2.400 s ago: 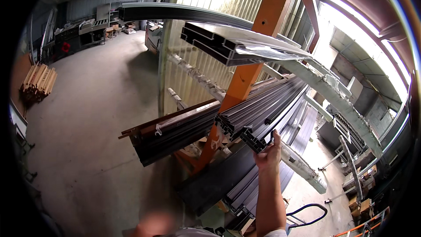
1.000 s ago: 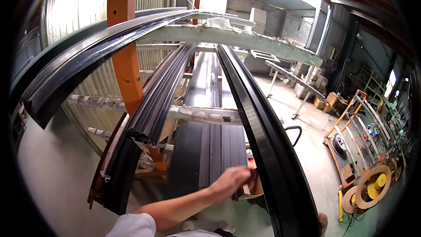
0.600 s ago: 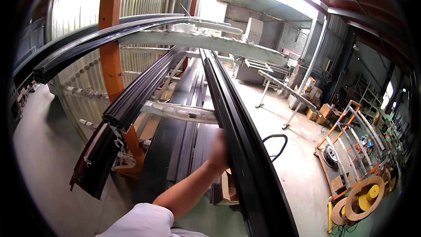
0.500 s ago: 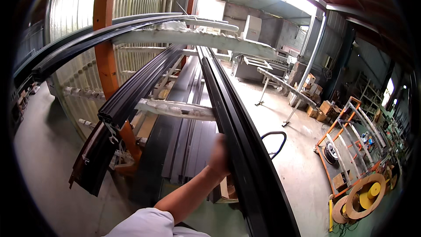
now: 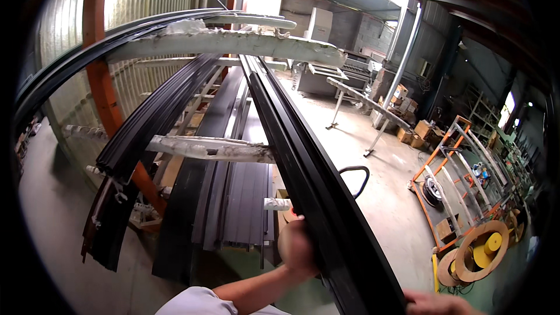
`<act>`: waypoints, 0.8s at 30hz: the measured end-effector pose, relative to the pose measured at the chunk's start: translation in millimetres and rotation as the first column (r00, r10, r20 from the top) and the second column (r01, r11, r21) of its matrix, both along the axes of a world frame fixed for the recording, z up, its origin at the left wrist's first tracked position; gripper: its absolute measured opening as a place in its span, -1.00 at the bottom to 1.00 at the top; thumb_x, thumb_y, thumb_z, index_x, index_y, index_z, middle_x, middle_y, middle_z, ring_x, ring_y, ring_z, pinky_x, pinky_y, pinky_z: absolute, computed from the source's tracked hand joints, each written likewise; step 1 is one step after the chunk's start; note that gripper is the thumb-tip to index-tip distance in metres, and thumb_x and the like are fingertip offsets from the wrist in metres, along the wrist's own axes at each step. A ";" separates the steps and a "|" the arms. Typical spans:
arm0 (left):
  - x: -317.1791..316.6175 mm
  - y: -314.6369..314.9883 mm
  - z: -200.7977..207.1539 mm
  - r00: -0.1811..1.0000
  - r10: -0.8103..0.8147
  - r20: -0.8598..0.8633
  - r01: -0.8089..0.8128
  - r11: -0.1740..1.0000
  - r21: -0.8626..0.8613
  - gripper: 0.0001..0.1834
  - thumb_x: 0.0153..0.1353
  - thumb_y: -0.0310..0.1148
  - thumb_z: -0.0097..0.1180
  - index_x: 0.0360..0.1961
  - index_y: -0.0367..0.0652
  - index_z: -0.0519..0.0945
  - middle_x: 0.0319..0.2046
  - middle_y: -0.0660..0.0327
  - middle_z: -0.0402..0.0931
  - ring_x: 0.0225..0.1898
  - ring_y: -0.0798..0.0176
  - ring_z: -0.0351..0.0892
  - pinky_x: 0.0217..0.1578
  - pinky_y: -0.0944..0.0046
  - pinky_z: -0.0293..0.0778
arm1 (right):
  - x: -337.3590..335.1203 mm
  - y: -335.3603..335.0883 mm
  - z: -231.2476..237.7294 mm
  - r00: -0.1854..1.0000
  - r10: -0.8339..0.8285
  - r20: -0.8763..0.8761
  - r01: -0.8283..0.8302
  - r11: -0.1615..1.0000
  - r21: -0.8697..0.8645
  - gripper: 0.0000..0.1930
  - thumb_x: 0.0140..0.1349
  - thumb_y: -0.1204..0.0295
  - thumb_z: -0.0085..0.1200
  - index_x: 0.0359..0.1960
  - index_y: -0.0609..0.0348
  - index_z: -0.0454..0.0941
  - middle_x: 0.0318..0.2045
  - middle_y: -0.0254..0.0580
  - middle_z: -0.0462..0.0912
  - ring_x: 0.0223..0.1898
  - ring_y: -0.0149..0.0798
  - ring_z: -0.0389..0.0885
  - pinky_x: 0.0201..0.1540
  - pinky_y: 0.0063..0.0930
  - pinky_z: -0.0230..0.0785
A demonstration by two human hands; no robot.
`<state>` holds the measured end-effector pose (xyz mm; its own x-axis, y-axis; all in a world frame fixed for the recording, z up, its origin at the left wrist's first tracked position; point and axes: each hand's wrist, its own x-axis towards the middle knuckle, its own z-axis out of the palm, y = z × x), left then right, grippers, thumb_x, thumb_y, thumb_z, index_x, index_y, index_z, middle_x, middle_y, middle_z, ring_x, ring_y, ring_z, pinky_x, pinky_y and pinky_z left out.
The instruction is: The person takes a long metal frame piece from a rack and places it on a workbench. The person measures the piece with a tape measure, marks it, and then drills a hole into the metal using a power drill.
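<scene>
A bundle of long black metal profiles runs from the rack's far padded arm toward me, past the lower edge. My left hand is at the bundle's left side, closed against its edge. It is blurred, and its fingers are partly hidden by the profiles. At the lower right, my right hand has come up to the opposite edge, with its fingers closed on it. Part of that hand is cut off by the picture's lower edge.
An orange rack post and white wrapped arms stand at left, carrying more dark profiles. An orange cart stands at right, beside a cardboard reel. A black curved handle is close to the bundle's right side.
My left hand has moved nearer to me along the bundle. My right hand has entered at the lower right and is at the bundle's edge. The view has shifted to the right.
</scene>
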<state>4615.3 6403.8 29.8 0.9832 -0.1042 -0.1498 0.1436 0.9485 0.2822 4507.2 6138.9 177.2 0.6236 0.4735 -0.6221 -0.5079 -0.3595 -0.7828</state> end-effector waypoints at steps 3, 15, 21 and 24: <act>-3.4 -2.8 -19.0 0.999 0.016 -0.032 -0.017 0.999 -0.043 -0.34 0.42 0.15 -0.23 0.18 -0.20 0.53 0.04 0.09 0.63 0.05 0.04 0.64 0.13 0.00 0.56 | 87.7 52.5 -15.3 0.967 0.217 0.132 -0.183 0.955 -0.233 -0.12 0.20 0.03 0.35 0.41 0.29 0.25 0.13 -0.13 0.60 0.07 -0.27 0.59 0.17 -0.32 0.46; -44.2 -34.3 -75.4 0.902 -0.224 0.370 0.108 0.945 0.308 -0.17 0.34 0.20 0.14 0.46 -0.09 0.31 0.40 -0.04 0.35 0.39 -0.03 0.37 0.34 0.08 0.31 | 154.6 92.7 -15.9 0.978 0.189 0.088 -0.181 0.979 -0.096 0.05 -0.06 0.30 0.63 0.41 0.35 0.18 0.19 -0.05 0.52 0.20 -0.20 0.49 0.33 -0.31 0.35; 0.2 4.9 -108.8 0.843 -0.368 0.391 0.360 0.928 0.097 -0.15 0.31 0.31 0.00 0.39 -0.12 0.40 0.31 0.04 0.46 0.31 -0.03 0.45 0.33 -0.08 0.34 | 97.5 59.0 -0.9 0.973 0.094 0.210 -0.062 0.986 -0.152 0.12 -0.23 0.29 0.65 0.42 0.32 0.25 0.25 -0.10 0.51 0.28 -0.20 0.43 0.38 -0.27 0.26; 56.3 31.3 -106.6 0.926 -0.198 0.321 0.295 0.910 -0.290 -0.13 0.30 0.36 -0.07 0.35 -0.14 0.44 0.26 0.08 0.52 0.27 -0.04 0.50 0.32 -0.16 0.36 | 67.1 28.0 -1.2 0.967 0.115 0.228 -0.047 0.958 -0.285 0.15 -0.26 0.29 0.67 0.42 0.32 0.25 0.25 -0.08 0.51 0.30 -0.18 0.43 0.39 -0.27 0.25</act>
<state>4671.6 6435.0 -76.9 0.9150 -0.3443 0.2102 0.3469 0.9376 0.0256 4574.3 6166.9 176.0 0.7368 0.3603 -0.5721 -0.2783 -0.6096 -0.7422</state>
